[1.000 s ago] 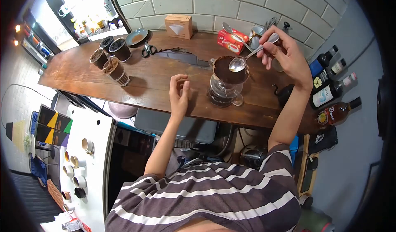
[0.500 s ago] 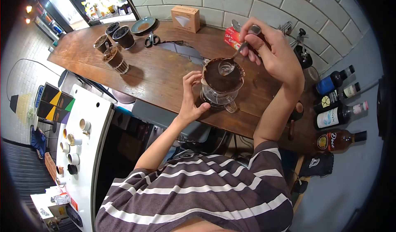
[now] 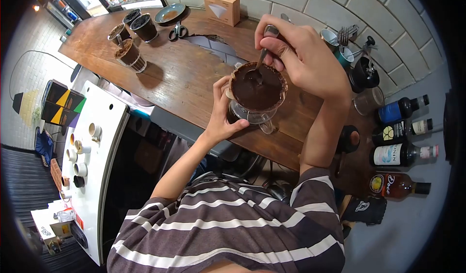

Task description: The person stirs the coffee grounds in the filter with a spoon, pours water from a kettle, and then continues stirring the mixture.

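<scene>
A glass pour-over dripper point(image 3: 257, 88) full of dark wet coffee grounds sits on a glass carafe point(image 3: 245, 115) on the wooden counter point(image 3: 179, 79). My right hand point(image 3: 301, 55) holds a metal spoon point(image 3: 259, 64) by its handle, with the bowl dipped into the grounds. My left hand point(image 3: 221, 118) wraps around the left side of the carafe below the dripper.
Three cups of grounds point(image 3: 128, 38), a blue plate point(image 3: 170, 13), scissors point(image 3: 177, 30) and a filter box point(image 3: 222, 7) stand at the far left. A mug with cutlery point(image 3: 342, 47), a black grinder point(image 3: 364, 72), a glass point(image 3: 369, 101) and several bottles point(image 3: 400, 132) line the right.
My right hand lowered the spoon from above the dripper's rim into the grounds. My left hand came off the counter and closed around the carafe.
</scene>
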Tool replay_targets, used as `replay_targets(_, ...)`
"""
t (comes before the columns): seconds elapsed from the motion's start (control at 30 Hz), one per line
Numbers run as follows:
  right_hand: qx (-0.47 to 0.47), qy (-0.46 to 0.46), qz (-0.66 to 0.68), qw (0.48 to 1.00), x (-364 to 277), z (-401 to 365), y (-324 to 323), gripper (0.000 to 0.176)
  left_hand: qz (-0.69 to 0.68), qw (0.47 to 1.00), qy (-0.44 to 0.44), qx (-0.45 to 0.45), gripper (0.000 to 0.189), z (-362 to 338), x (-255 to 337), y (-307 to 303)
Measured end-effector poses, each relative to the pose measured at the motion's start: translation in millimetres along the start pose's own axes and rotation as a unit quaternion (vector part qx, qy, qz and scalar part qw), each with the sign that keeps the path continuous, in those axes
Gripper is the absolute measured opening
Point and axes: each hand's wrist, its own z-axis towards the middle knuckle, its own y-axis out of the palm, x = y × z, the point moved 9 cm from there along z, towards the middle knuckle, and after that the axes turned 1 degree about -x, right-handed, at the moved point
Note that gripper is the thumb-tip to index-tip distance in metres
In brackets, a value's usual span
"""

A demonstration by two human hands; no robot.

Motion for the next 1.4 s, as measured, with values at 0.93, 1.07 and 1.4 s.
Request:
replay_targets(0.93,0.044,-0.109,-0.068,0.991,-33,-23,-20,0.013,-0.041,0.992,-0.111,-0.045,0.096,-9,-16,5)
replay_targets(1.07,0.047,-0.077,-0.08,0.993,-29,-19,-20,0.013,-0.034,0.994,-0.093,-0.042,0.095,-7,-14,5)
replay_targets(1.4,0.01,-0.059,-0.062,0.996,-11,-4,0,0.006,-0.042,0.994,-0.095,-0.039,0.093,-5,-12,3)
